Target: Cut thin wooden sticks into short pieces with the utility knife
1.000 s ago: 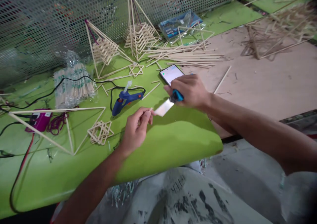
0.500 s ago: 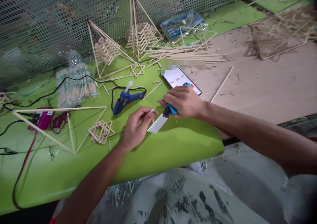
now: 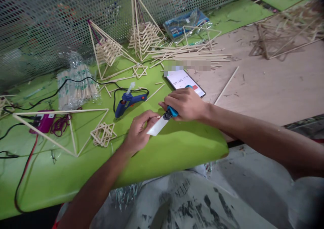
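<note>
My right hand (image 3: 186, 104) grips a blue-handled utility knife (image 3: 162, 121) whose pale blade points down and left. The blade lies against the fingertips of my left hand (image 3: 140, 129), which pinches a short thin wooden stick; the stick is mostly hidden by the fingers. Both hands hover over the near part of the green sheet (image 3: 177, 148). A phone (image 3: 183, 80) showing a running timer lies just behind my right hand.
A blue glue gun (image 3: 129, 100) with a black cord lies left of the hands. Stick pyramids (image 3: 108, 51), a flat stick triangle (image 3: 63, 127), a small stick square stack (image 3: 103, 134), a bag of sticks (image 3: 76, 85) and loose long sticks (image 3: 192, 55) surround them. A magenta device (image 3: 43, 121) sits far left.
My right hand drew the knife back toward me and left, uncovering the phone. The blade now rests lower against my left fingertips, which stayed in place.
</note>
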The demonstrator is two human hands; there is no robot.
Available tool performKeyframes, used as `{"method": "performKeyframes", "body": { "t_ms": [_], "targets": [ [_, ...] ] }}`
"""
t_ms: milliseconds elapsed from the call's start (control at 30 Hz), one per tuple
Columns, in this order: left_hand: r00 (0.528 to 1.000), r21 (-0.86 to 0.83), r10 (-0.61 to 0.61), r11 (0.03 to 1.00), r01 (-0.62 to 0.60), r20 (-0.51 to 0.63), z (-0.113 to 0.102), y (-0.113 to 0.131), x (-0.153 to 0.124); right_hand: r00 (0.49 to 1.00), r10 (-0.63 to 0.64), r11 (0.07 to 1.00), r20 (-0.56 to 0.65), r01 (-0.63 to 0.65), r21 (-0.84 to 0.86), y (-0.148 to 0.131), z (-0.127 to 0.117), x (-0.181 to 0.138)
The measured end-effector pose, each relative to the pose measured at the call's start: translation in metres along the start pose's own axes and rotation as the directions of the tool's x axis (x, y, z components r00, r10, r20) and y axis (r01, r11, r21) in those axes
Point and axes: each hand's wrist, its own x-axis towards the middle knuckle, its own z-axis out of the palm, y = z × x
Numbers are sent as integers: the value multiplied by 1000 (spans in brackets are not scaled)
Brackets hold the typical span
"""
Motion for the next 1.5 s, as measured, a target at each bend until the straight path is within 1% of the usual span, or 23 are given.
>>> {"method": "performKeyframes", "body": {
  "t_ms": [133, 300, 467, 567, 767, 867, 933, 967, 1033, 1067, 1100, 1133, 1167, 1200, 1233, 1267, 1333, 1400, 1433, 1500],
  "targets": [
    [1000, 31, 21, 999, -21, -7, 1, -2, -1, 1000, -7, 1000, 0, 7, -1, -2, 2, 0],
    [999, 74, 27, 997, -25, -29, 1, -5, -1, 999, 12, 1000, 34, -13, 11, -3, 1, 1],
    [992, 164, 112, 981, -102, -52, -2, -5, -2, 998, 38, 999, 55, -39, 19, -5, 0, 0],
    [986, 179, 152, 974, -138, -65, -1, -3, -3, 996, 54, 998, 72, -55, 8, -5, -2, 0],
    [982, 227, 173, 962, -152, -76, -1, -1, -4, 993, 60, 998, 97, -58, -23, -2, -8, 1],
    [976, 242, 207, 953, -185, -70, -4, -1, -1, 992, 90, 996, 93, -89, -12, -5, -9, 4],
    [969, 243, 231, 948, -204, -88, -4, 1, 0, 988, 120, 993, 100, -121, -5, -4, -9, 6],
    [966, 246, 242, 945, -214, -91, -4, 3, -1, 982, 156, 988, 103, -157, -2, -1, -8, 7],
    [956, 247, 289, 931, -268, -53, -1, 8, -3, 957, 275, 961, 96, -275, -10, 13, -9, 8],
    [948, 249, 319, 918, -308, -2, 1, 10, -4, 917, 395, 919, 58, -394, -28, 24, -9, 8],
    [932, 233, 359, 904, -359, 47, 3, 12, -6, 886, 464, 885, 19, -462, -55, 35, -11, 7],
    [924, 206, 379, 901, -382, 56, 4, 14, -7, 863, 505, 860, -18, -505, -74, 45, -13, 6],
    [939, 202, 341, 918, -343, 46, 4, 15, -8, 846, 531, 841, -55, -534, -87, 54, -16, 4],
    [960, 204, 279, 939, -276, 13, 4, 16, -8, 837, 538, 833, -101, -546, -92, 59, -19, 3],
    [975, 194, 220, 959, -209, -38, 3, 15, -8, 842, 524, 839, -126, -536, -92, 61, -21, 1],
    [981, 180, 176, 971, -160, -79, 1, 13, -7, 862, 491, 861, -123, -502, -86, 58, -22, 1],
    [985, 126, 134, 985, -119, -113, -2, 9, -4, 916, 393, 913, -86, -399, -80, 45, -22, 0],
    [986, 100, 119, 989, -108, -117, -4, 5, -2, 970, 240, 966, -45, -243, -86, 27, -19, 1],
    [986, 98, 110, 990, -98, -122, -4, 4, -1, 987, 156, 982, -40, -160, -103, 19, -16, 2],
    [986, 96, 92, 992, -79, -138, -4, 2, 1, 999, 16, 989, -41, -22, -145, 6, -12, 3]
  ]
}}
